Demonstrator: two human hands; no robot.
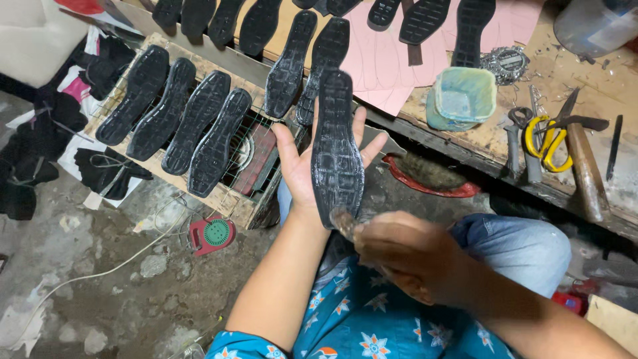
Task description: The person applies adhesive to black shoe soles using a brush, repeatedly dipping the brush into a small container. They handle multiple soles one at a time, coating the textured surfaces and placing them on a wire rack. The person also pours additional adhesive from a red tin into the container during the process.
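The left hand (302,166) is raised palm up in front of the body, forearm rising from the lower centre of the view, fingers spread and extended. A black shoe sole (337,143) lies lengthwise across the palm and fingers, tread side up with a wet sheen, its toe end pointing away from the person toward the tabletop (598,73); the grip here is an open cradle, the thumb at the left edge and fingertips showing past the right edge. The right hand (409,256) sits below and to the right, blurred, closed in a fist around a small brush (344,223) whose bristle end touches the heel end of the sole. On a wire rack (242,149) to the left, four more black soles (176,116) lie side by side, tilted; two further soles lean just behind the held one. Further back, other soles rest on pink sheet material (382,63). A pale green plastic container (462,98), squarish and open at the top, stands at the near edge of the tabletop. To its right lie yellow-handled scissors (548,141), pliers and a wooden-handled hammer (585,169). A red lid (428,179) holding dark matter sits under the tabletop edge. A small red round device (212,234) with a green face lies on the concrete floor (100,299).
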